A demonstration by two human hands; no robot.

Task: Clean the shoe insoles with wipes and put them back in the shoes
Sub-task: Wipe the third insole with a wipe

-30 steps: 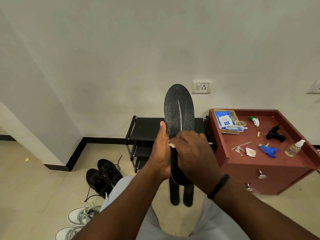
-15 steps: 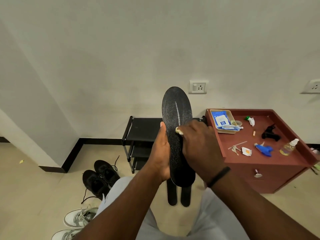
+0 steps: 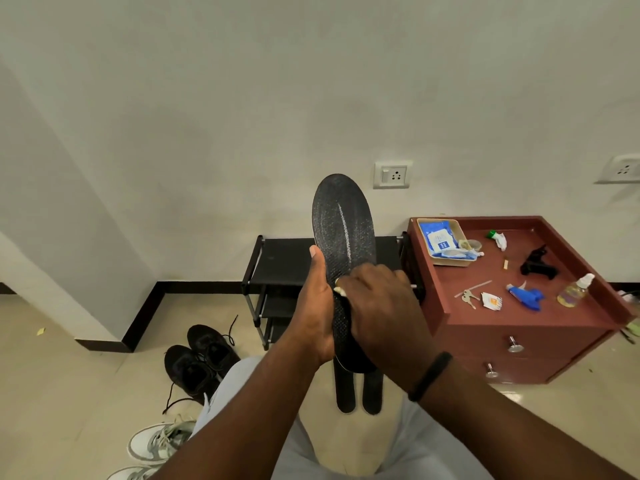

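Pale walls and a cream tiled floor frame the scene, with a black shoe rack against the wall directly behind the raised hands. At the centre a black insole is held upright, toe end up, its textured face toward the camera and a light streak running down its upper half. The left hand grips the insole along its left edge near the middle, thumb lying up the edge and the fingers curled round behind, out of view. The right hand covers the lower half of the insole from the right, fingers curled over a pale wipe pressed against the insole's face; only a small bit of the wipe shows at the fingertips, just beside the left thumb. The insole's toe half stands clear above both hands, and its heel end peeks out below the right palm.

Below the grip, two more black insoles lie side by side on the floor between the person's knees. Down and to the left of the left hand a pair of black shoes sits on the floor, with a pair of white sneakers nearer the camera. Right of the right hand stands a red-brown cabinet, whose top carries a tray with a blue wipes pack, keys, a blue sprayer head and a small spray bottle.
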